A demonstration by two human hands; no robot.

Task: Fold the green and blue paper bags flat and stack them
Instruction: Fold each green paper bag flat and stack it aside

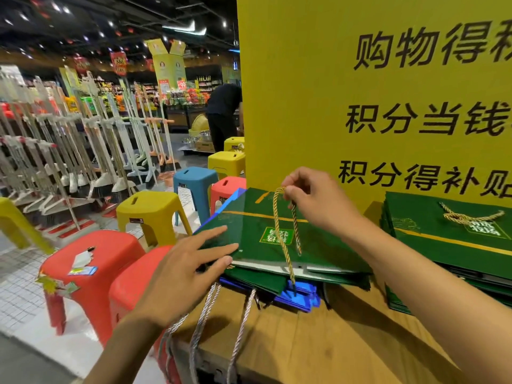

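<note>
A flat green paper bag (327, 245) lies on top of a pile of green and blue bags (300, 295) on the wooden table (318, 342). My right hand (313, 198) pinches the top of the bag's gold rope handle (279, 225) and holds it up above the bag. My left hand (188, 270) rests with straight, spread fingers on the bag's left corner. Silver rope handles (205, 314) from lower bags hang over the table's front edge. A second stack of flat green bags (448, 234) lies at the right.
A big yellow sign (360, 92) stands right behind the bags. Red (91, 273), yellow (152, 209) and blue (194, 181) plastic stools crowd the floor at the left of the table. Brooms and mops hang on racks (69, 148) further left. A person in black (221, 112) bends over in the aisle.
</note>
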